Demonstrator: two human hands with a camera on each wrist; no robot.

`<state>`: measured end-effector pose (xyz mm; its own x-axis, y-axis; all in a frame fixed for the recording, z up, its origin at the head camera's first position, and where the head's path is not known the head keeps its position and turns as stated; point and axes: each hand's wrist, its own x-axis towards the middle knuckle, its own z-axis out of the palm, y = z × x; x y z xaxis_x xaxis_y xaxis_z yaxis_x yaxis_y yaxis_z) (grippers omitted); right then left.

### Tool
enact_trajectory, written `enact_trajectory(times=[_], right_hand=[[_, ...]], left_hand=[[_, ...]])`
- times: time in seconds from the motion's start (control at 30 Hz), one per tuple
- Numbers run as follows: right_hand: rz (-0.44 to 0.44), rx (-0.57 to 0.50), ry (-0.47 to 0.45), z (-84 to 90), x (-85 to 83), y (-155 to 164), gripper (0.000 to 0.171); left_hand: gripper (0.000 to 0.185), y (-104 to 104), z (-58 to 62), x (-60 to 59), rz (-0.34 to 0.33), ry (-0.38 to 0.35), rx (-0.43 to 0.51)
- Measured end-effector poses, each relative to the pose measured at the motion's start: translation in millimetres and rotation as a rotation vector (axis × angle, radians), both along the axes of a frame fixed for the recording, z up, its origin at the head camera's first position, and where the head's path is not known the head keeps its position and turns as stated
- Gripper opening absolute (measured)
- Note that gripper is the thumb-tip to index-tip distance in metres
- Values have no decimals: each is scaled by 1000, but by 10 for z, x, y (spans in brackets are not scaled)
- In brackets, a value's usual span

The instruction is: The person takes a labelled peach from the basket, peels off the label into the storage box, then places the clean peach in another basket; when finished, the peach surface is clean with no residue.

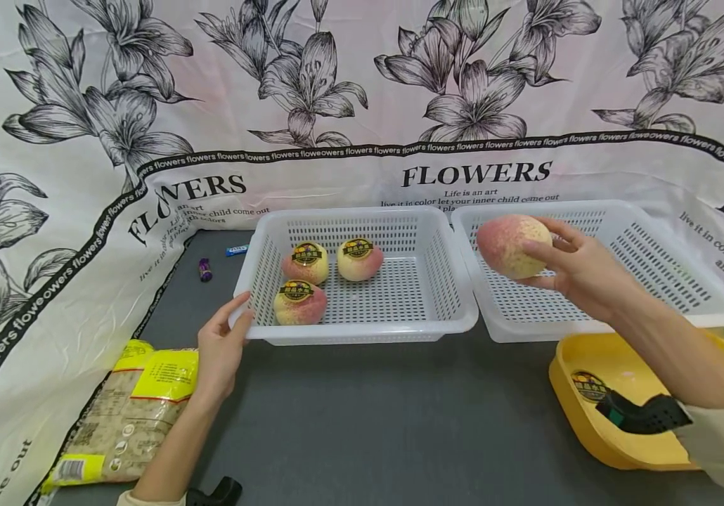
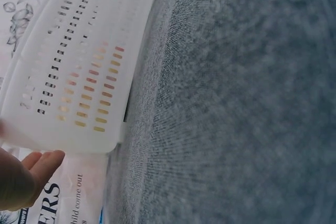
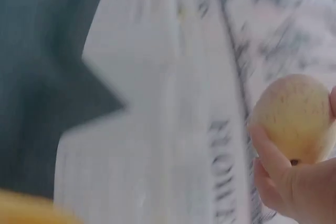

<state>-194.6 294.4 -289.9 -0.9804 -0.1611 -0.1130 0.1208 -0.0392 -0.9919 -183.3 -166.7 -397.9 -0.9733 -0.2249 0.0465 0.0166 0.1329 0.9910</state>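
A pink and yellow peach is held in my right hand, thumb and fingers around its side, above the right white basket. The right wrist view shows this peach too, with fingers curved about it. My left hand grips the front left corner of the left white basket; the left wrist view has its fingertips at the rim. Inside the left basket lie three peaches, one at the front, one behind it and one to the right, each with a black and gold label.
A yellow basin stands at the front right, partly behind my right forearm, with a black and gold label inside. At left are a yellow-topped clear bag, a small purple item and a blue one. Flower-printed cloth hangs behind.
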Motion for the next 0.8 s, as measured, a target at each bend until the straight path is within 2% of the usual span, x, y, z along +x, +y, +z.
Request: enact_trajectory(times=[0.1,0.17,0.27,0.37,0.6,0.8], right_hand=[[-98,79,-81,-50,-225,129,70],[-130,128,-132,-125,-355,203,81],[-140,198,-177,-259,-515,298,90],[-138,215,-216,-398,-639,372,91],[-139,247,-278,-643,-824,377,93],[-124,296,-293,-690,-875,283,90]], left_hand=[[39,-10,-15,2,6,-1,-1],[39,-13,-21,-1,5,1,-1],[39,-15,-25,-5,3,6,1],[39,-15,-29,-4,3,3,2],[39,-12,-32,7,-8,-6,9],[39,-10,-31,-2,-13,3,21]])
